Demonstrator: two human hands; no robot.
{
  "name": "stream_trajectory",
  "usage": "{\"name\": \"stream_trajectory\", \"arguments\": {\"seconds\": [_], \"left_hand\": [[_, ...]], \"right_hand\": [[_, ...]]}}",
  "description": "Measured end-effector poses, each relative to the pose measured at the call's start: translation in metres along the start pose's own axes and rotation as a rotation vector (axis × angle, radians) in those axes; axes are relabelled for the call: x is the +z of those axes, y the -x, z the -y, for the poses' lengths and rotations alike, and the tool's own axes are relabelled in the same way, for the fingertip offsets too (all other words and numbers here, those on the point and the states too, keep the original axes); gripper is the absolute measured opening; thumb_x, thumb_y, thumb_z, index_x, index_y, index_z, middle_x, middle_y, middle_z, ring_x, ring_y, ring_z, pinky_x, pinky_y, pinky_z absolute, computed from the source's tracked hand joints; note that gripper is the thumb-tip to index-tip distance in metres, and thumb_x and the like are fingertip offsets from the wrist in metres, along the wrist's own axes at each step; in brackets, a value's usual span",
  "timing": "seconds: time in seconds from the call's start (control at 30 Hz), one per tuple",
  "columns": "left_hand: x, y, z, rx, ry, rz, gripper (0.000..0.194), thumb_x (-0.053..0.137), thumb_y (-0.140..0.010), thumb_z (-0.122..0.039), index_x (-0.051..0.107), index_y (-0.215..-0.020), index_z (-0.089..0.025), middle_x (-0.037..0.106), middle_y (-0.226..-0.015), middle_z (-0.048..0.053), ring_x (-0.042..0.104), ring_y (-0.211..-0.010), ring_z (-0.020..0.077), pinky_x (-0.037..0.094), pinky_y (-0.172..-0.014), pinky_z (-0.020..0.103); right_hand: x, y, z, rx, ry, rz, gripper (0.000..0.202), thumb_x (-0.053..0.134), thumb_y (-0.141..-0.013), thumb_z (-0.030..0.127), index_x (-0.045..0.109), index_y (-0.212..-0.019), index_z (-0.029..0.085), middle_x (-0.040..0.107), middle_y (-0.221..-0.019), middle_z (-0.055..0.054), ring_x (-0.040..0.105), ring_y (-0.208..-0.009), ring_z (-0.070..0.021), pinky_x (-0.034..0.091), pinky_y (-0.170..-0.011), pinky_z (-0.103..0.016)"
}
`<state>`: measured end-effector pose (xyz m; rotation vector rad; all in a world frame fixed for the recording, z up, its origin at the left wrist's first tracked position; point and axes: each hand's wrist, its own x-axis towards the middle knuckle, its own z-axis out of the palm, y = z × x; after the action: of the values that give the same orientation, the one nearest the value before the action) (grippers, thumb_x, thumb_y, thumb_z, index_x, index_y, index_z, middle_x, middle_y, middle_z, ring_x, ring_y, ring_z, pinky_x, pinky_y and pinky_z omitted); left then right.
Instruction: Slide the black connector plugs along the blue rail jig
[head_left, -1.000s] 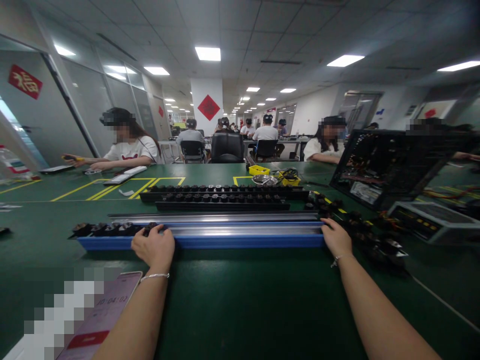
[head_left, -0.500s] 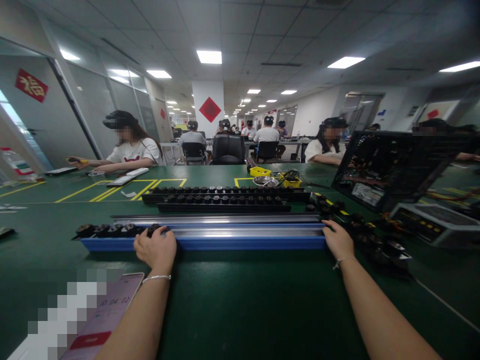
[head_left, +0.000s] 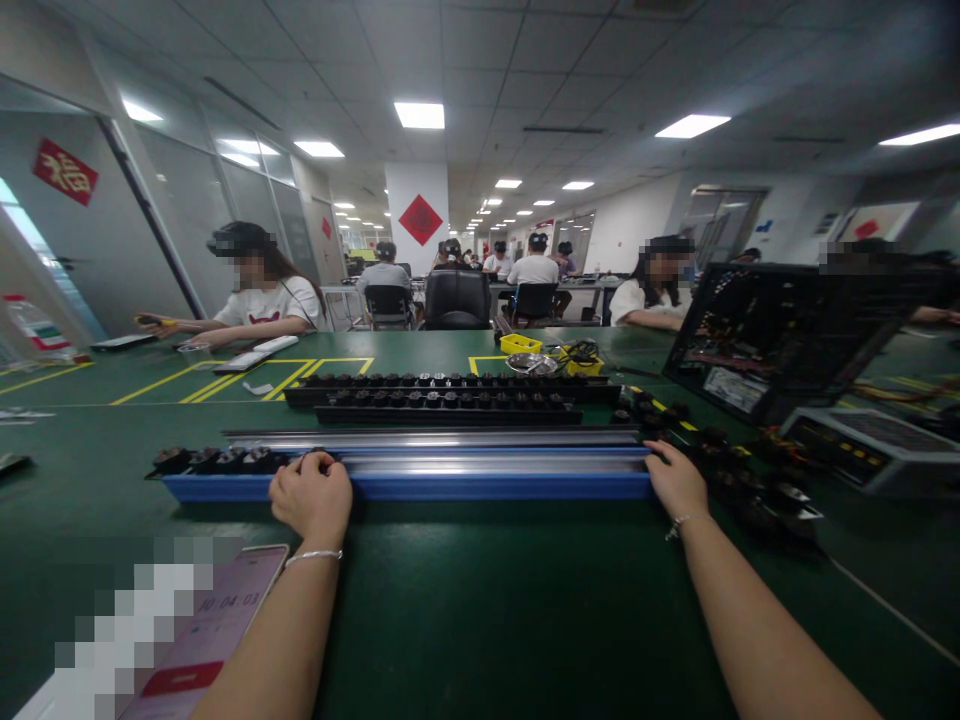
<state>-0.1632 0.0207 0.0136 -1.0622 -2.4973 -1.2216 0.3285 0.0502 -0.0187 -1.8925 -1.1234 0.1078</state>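
Note:
A long blue channel (head_left: 495, 487) with a bare metallic inside lies across the table in front of me. Several black socket-like modules (head_left: 225, 460) sit in a row at its left end. Over the channel, just right of that row, my left hand (head_left: 311, 495) is closed with fingers curled round another black module, mostly hidden by the hand. My right hand (head_left: 679, 485) grips the channel's right end, thumb and fingers at its edge. Directly behind runs a black rail (head_left: 480, 437) with a shiny inside.
Two black strips filled with modules (head_left: 450, 400) lie farther back. Loose black modules (head_left: 780, 490) are heaped at right, near an open computer case (head_left: 750, 340) and a grey power supply (head_left: 877, 450). A metal dish (head_left: 531, 363) stands behind; a phone (head_left: 202, 630) lies at front left. Co-workers sit beyond.
My left hand's fingers have curled in more around the black module, at almost the same spot. My right hand and the blue channel have not visibly moved.

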Motion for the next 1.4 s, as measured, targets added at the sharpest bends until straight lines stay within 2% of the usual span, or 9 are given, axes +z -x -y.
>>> {"name": "stream_trajectory", "arguments": {"seconds": [0.27, 0.57, 0.8, 1.4], "left_hand": [[0.001, -0.0018, 0.0004, -0.05, 0.062, -0.041, 0.036, 0.049, -0.076, -0.032, 0.051, -0.108, -0.017, 0.057, -0.115, 0.015, 0.044, -0.117, 0.0321, 0.036, -0.093, 0.048], [0.0019, -0.0031, -0.0002, -0.067, 0.054, -0.048, 0.039, 0.054, -0.071, -0.036, 0.053, -0.105, -0.016, 0.06, -0.107, 0.014, 0.052, -0.105, 0.0333, 0.039, -0.089, 0.048], [0.0022, -0.0041, 0.0, -0.052, 0.031, -0.022, 0.043, 0.055, -0.068, -0.038, 0.054, -0.105, -0.017, 0.062, -0.104, 0.013, 0.055, -0.1, 0.0337, 0.041, -0.086, 0.047], [-0.0003, -0.0025, -0.0041, -0.011, 0.057, 0.005, 0.048, 0.058, -0.065, -0.038, 0.053, -0.107, -0.014, 0.065, -0.102, 0.012, 0.058, -0.098, 0.0316, 0.04, -0.089, 0.041]], "right_hand": [[-0.0044, 0.0017, 0.0058, 0.039, 0.01, 0.038, 0.039, 0.046, -0.071, 0.029, 0.068, -0.103, 0.022, 0.055, -0.127, -0.005, 0.05, -0.115, -0.0257, 0.034, -0.102, -0.04], [-0.0041, 0.0006, 0.0032, 0.035, 0.013, 0.047, 0.039, 0.046, -0.071, 0.029, 0.067, -0.103, 0.023, 0.055, -0.127, -0.005, 0.05, -0.115, -0.0266, 0.036, -0.101, -0.041], [-0.0013, -0.0008, -0.0016, -0.023, -0.003, 0.009, 0.038, 0.047, -0.07, 0.029, 0.069, -0.1, 0.022, 0.058, -0.122, -0.005, 0.056, -0.105, -0.0233, 0.037, -0.099, -0.039], [-0.0056, 0.0031, 0.0078, 0.019, 0.019, 0.037, 0.037, 0.046, -0.072, 0.029, 0.068, -0.1, 0.022, 0.056, -0.126, -0.005, 0.056, -0.104, -0.0224, 0.036, -0.1, -0.037]]}}
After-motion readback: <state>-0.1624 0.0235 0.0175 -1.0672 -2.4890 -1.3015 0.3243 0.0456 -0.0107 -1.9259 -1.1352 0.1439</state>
